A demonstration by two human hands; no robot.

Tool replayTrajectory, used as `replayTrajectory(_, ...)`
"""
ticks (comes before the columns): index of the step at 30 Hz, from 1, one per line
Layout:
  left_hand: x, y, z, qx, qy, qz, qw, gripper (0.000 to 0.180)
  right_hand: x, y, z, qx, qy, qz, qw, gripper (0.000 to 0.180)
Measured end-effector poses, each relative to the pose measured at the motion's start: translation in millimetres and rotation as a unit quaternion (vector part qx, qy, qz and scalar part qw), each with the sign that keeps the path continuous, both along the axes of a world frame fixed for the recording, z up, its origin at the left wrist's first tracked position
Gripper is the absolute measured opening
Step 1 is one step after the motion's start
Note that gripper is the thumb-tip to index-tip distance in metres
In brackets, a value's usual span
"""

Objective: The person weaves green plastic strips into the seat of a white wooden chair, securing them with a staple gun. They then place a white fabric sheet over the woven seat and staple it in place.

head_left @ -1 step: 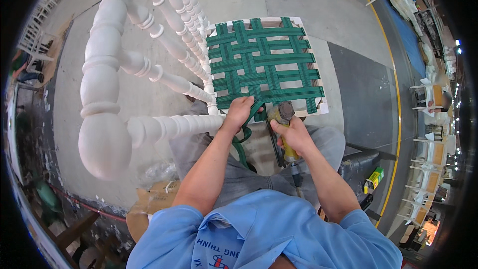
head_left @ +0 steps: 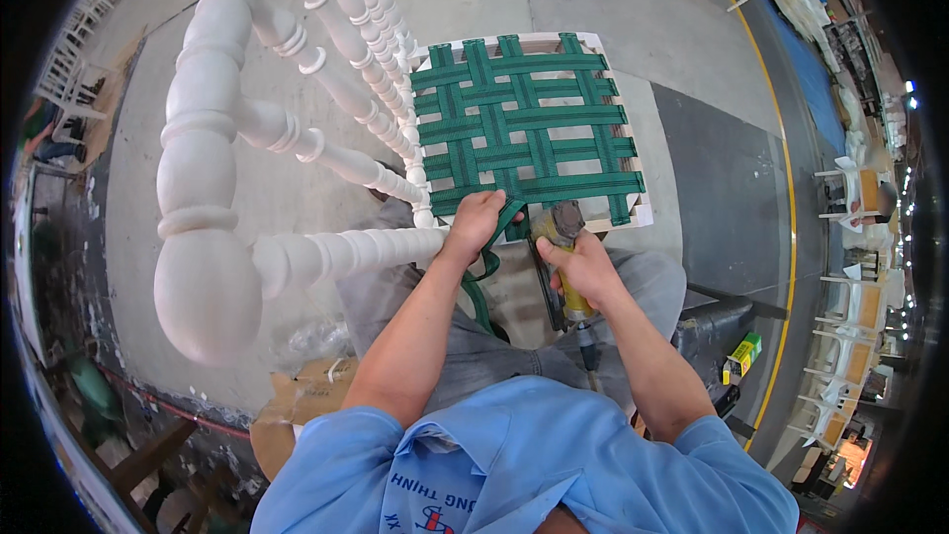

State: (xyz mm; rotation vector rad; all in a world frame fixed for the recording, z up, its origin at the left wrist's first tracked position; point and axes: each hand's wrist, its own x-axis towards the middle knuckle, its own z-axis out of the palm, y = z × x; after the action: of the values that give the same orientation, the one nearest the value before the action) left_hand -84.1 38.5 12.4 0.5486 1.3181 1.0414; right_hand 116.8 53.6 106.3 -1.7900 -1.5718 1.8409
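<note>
A white chair frame with turned spindles (head_left: 208, 119) lies before me, its seat woven with green webbing straps (head_left: 524, 124). My left hand (head_left: 476, 224) is closed on a loose green webbing strap (head_left: 484, 292) at the seat's near edge; the strap's tail hangs down between my knees. My right hand (head_left: 585, 269) grips a worn yellow-and-grey pneumatic stapler (head_left: 575, 305), its head against or very close to the near edge of the seat, just right of the left hand. A hose (head_left: 589, 346) runs from the tool's handle toward my body.
A green-and-yellow box (head_left: 742, 358) sits on a dark bench (head_left: 704, 336) at my right. Cardboard (head_left: 292, 400) and clear plastic (head_left: 314, 341) lie at my left. More white chairs (head_left: 850, 336) line the far right, where another person (head_left: 883, 202) is. A yellow line crosses the floor.
</note>
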Motion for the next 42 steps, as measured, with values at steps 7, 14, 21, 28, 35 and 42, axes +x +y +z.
replayTrajectory(7, -5, 1, -14, -0.012, -0.013, 0.023, 1.0, 0.042, -17, -1, 6, 0.008, -0.011, 0.022, 1.0, 0.038)
replayTrajectory(14, -2, 2, -3, -0.047, -0.023, 0.029, 0.998, 0.043, -19, -3, -6, 0.009, -0.019, 0.03, 0.999, 0.044)
replayTrajectory(21, -7, 0, -4, -0.049, 0.007, 0.02, 0.999, 0.045, -25, -9, 1, -0.003, -0.014, 0.013, 1.0, 0.041)
replayTrajectory(28, -1, -4, -11, 0.048, -0.021, 0.006, 0.999, 0.038, 91, -6, 110, 0.098, 0.053, -0.141, 0.984, 0.04)
replayTrajectory(35, 17, -32, 12, 0.12, 0.172, -0.135, 0.969, 0.033, 309, -50, 158, 0.184, -0.084, -0.374, 0.905, 0.047)
replayTrajectory(42, 38, -46, -3, 0.16, 0.343, -0.151, 0.913, 0.03, 446, -115, 41, 0.004, 0.12, -0.533, 0.838, 0.05)
